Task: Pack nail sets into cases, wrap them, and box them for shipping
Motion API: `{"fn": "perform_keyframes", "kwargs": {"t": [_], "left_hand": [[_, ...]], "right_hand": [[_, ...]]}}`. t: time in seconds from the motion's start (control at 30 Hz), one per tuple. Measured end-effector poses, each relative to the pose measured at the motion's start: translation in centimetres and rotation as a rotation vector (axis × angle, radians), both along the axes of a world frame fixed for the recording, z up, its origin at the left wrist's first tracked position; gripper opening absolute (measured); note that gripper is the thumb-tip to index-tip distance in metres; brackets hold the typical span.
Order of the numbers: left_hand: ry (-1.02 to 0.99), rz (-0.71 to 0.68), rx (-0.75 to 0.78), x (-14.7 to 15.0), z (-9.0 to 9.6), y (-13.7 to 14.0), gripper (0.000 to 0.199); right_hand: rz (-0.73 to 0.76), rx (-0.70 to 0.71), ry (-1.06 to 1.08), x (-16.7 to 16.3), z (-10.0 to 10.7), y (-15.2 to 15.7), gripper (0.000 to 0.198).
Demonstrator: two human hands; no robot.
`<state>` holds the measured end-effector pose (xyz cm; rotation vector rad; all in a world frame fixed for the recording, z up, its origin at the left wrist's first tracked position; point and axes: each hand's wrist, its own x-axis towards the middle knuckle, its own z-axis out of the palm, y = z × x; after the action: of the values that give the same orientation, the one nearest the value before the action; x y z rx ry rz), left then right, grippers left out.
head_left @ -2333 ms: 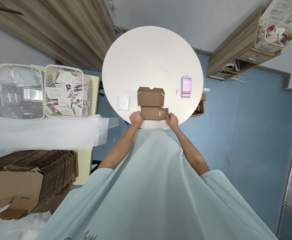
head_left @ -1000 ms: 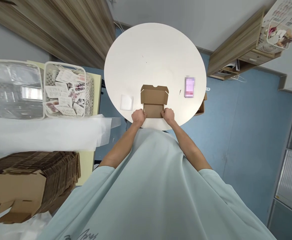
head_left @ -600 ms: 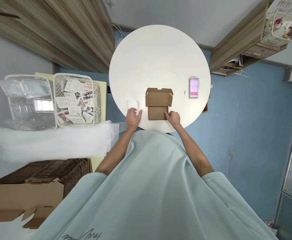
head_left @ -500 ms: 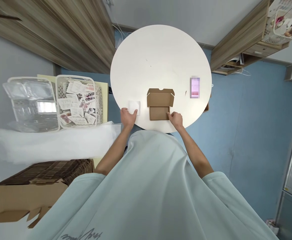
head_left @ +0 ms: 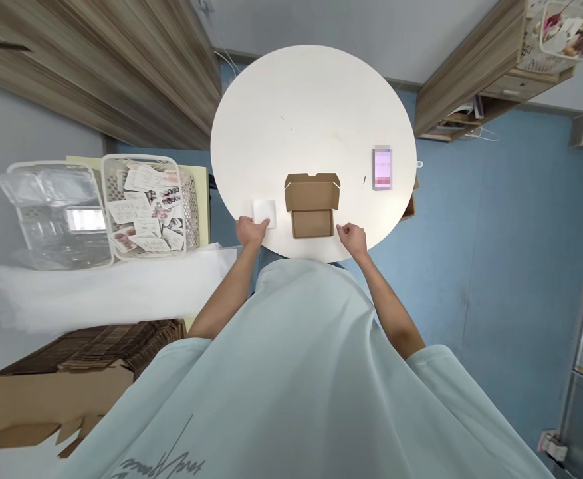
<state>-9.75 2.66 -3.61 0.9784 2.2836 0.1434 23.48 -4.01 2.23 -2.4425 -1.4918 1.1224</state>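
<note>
My left hand (head_left: 251,231) is closed on the near edge of a white square packet (head_left: 263,211), thumb lying over its lower right part. Whether the packet is paper or foam I cannot tell. An open brown cardboard box (head_left: 312,225), its lid folded back away from me, stands on the white round table (head_left: 316,100). Just right of the box, and apart from it, is my right hand (head_left: 352,238), fingers curled together with nothing visible in them.
A phone (head_left: 382,169) lies on the table's right side. Off to the left are a basket of printed cards (head_left: 146,209), a basket of clear plastic trays (head_left: 62,219), white sheeting (head_left: 112,293) and a stack of flat cardboard (head_left: 72,392).
My right hand has let go of the box's right side and moved slightly away from it. My left hand stays at the white packet. The whole view has shifted a little.
</note>
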Motion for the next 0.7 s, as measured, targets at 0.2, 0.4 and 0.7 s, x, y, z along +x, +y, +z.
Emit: {"fn": "perform_keyframes", "kwargs": {"t": [0.2, 0.4, 0.7], "left_hand": [[-0.134, 0.229, 0.216, 1.4, -1.5, -1.4, 0.053], [-0.426, 0.213, 0.435, 0.9, 0.0, -5.8, 0.045], [-0.748, -0.129, 0.431, 3.5, 3.6, -8.7, 0.055]], "right_hand": [[0.042, 0.03, 0.066, 1.8, 0.8, -0.2, 0.035], [0.085, 0.112, 0.175, 2.4, 2.1, 0.6, 0.034], [0.212, 0.159, 0.511, -1.8, 2.1, 2.1, 0.054]]}}
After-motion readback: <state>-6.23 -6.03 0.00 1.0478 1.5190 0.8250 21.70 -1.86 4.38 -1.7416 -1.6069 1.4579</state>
